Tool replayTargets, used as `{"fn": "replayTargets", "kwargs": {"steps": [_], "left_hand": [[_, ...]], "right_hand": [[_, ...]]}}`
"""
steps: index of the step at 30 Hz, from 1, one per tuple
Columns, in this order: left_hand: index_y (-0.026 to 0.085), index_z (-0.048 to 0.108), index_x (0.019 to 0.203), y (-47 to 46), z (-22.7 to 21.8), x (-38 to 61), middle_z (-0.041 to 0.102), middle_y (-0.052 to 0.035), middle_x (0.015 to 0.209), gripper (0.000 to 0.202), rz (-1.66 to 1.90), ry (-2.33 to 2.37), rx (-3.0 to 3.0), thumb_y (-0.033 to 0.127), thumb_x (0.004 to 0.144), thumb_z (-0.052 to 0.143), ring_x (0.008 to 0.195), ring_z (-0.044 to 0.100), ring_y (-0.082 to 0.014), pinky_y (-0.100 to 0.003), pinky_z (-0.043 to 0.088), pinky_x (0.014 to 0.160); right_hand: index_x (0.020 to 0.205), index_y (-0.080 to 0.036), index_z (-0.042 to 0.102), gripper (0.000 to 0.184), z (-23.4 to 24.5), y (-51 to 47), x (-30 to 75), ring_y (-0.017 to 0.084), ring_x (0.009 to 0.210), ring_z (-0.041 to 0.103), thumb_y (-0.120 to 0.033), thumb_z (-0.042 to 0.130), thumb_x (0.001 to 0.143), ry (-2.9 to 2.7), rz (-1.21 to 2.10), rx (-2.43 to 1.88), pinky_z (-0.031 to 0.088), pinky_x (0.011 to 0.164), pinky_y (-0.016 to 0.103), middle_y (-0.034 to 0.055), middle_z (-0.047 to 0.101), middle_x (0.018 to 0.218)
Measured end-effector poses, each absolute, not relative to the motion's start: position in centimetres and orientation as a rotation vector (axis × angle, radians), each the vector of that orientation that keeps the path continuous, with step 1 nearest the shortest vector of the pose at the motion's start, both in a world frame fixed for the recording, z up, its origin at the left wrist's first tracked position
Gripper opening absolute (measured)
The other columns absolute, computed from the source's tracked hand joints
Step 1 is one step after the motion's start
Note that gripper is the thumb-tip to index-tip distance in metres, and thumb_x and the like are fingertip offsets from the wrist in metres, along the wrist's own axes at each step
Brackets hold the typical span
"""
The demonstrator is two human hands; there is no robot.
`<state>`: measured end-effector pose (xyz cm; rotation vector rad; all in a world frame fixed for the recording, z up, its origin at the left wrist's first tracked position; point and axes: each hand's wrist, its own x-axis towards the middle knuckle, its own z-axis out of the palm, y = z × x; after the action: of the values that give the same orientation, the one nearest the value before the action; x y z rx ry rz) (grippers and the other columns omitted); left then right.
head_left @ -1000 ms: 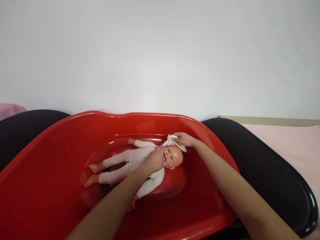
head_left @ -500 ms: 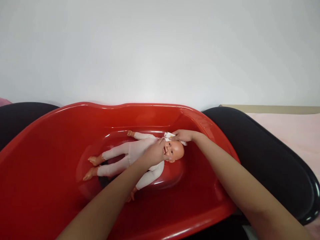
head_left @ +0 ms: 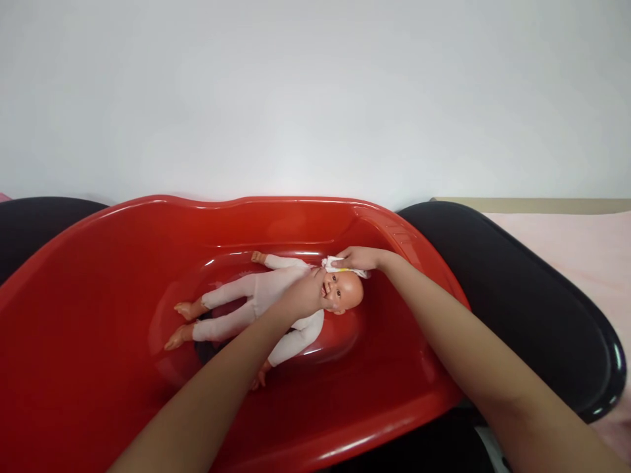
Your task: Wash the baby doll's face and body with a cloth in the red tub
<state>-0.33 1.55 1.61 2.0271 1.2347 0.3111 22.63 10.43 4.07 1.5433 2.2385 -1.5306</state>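
A baby doll (head_left: 276, 288) in pale pink-white clothes lies on its back in a red baby bathtub (head_left: 365, 453), its head to the right and bare feet to the left. My left hand (head_left: 308, 292) is closed around the doll's jaw and neck, with several fingers hidden from view. Between the thumb and fingers of my right hand (head_left: 359, 257) is a white cloth (head_left: 340, 265) with a yellow patch. The cloth lies against the far side of the doll's head.
Black rounded surfaces flank the tub, one on the right (head_left: 527, 309) and one on the left (head_left: 39, 230). Beyond the right one lies a pale pink sheet (head_left: 582, 249). A plain white wall (head_left: 315, 98) rises directly behind the tub.
My right hand has lifted slightly off the doll's head, and more of the white cloth shows. My left hand keeps its place on the doll. The whole view has shifted a little.
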Motion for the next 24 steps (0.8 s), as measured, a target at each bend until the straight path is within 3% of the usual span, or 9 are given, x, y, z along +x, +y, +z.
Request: {"fn": "replayTargets", "kwargs": {"steps": [3, 6, 10, 16, 24], "left_hand": [[0.023, 0.058, 0.135, 1.7, 1.2, -0.4, 0.065, -0.0116, 0.143, 0.064, 0.314, 1.199, 2.103, 0.038, 0.081, 0.089, 0.127, 0.062, -0.0323, -0.035, 0.048, 0.112], [0.026, 0.059, 0.135, 1.8, 1.0, -0.4, 0.066, -0.0101, 0.142, 0.062, 0.276, 1.223, 2.150, 0.042, 0.081, 0.087, 0.127, 0.063, -0.0328, -0.038, 0.050, 0.112], [0.027, 0.051, 0.147, 1.9, 1.0, -0.5, 0.061, -0.0102, 0.151, 0.076, 0.212, 1.230, 2.188, 0.047, 0.082, 0.085, 0.136, 0.060, -0.0338, -0.038, 0.049, 0.115], [0.028, 0.036, 0.161, 2.2, 0.6, -0.5, 0.052, -0.0117, 0.163, 0.092, 0.169, 1.227, 2.198, 0.051, 0.085, 0.081, 0.142, 0.057, -0.0337, -0.036, 0.050, 0.116], [0.025, 0.056, 0.136, 2.0, 0.6, -0.4, 0.065, -0.0098, 0.143, 0.066, 0.263, 1.218, 2.182, 0.046, 0.081, 0.086, 0.127, 0.064, -0.0317, -0.038, 0.051, 0.115]], "right_hand": [[0.090, -0.018, 0.074, 0.064, 3.4, 10.7, 23.0, 0.014, 0.044, 0.048, -0.081, 0.074, 0.081, 2.185, -1.431, 1.619, 0.037, 0.045, 0.029, 0.0006, 0.058, 0.054], [0.087, -0.018, 0.073, 0.059, 3.1, 11.0, 23.4, 0.016, 0.047, 0.053, -0.077, 0.075, 0.082, 2.145, -1.324, 1.661, 0.041, 0.047, 0.029, 0.0025, 0.061, 0.056], [0.093, -0.019, 0.075, 0.057, 4.0, 11.0, 23.4, 0.015, 0.054, 0.055, -0.075, 0.076, 0.080, 2.219, -1.386, 1.548, 0.042, 0.050, 0.027, 0.0017, 0.065, 0.065], [0.087, -0.019, 0.075, 0.057, 5.9, 10.2, 22.9, 0.012, 0.054, 0.049, -0.075, 0.077, 0.077, 2.278, -1.480, 1.471, 0.037, 0.050, 0.026, -0.0012, 0.061, 0.064], [0.079, -0.021, 0.072, 0.040, 4.1, 10.5, 22.9, 0.015, 0.046, 0.050, -0.060, 0.077, 0.083, 2.194, -1.328, 1.682, 0.038, 0.048, 0.029, 0.0010, 0.060, 0.055]]}}
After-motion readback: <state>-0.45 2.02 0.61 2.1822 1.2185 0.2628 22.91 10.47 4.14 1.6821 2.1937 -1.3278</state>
